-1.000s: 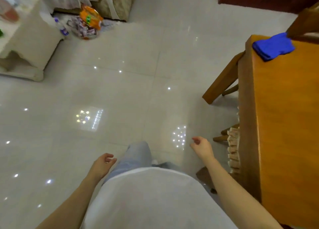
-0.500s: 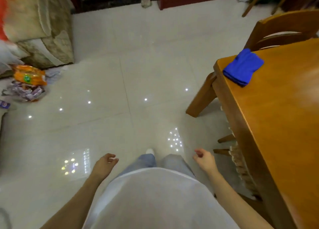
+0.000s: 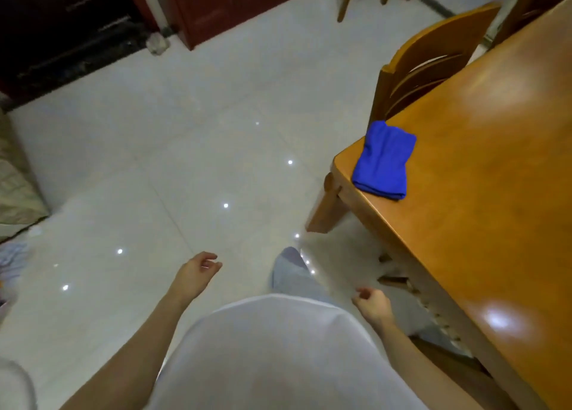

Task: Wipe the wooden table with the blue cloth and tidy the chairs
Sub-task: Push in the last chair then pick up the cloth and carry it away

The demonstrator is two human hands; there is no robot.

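Blue cloth [image 3: 383, 161] folded, lying on the near corner of the wooden table [image 3: 483, 193], untouched. One chair [image 3: 424, 60] pushed in at the table's end, just behind the cloth. Over the last second the person has turned toward the table; the cloth now sits closer ahead. Left hand [image 3: 195, 275] and right hand [image 3: 373, 306] hang low, grip loosely apart, empty. Wiping not begun; picking up the cloth likely comes next.

Person viewed from the head camera. Torso covered by a plain white top [image 3: 278, 357], smooth, no print or markings visible. Both forearms bare; no sleeves, watch or rings seen. Left hand [image 3: 195, 273] and right hand [image 3: 373, 306] ungloved. Legs in light blue-grey trousers [image 3: 291, 273].
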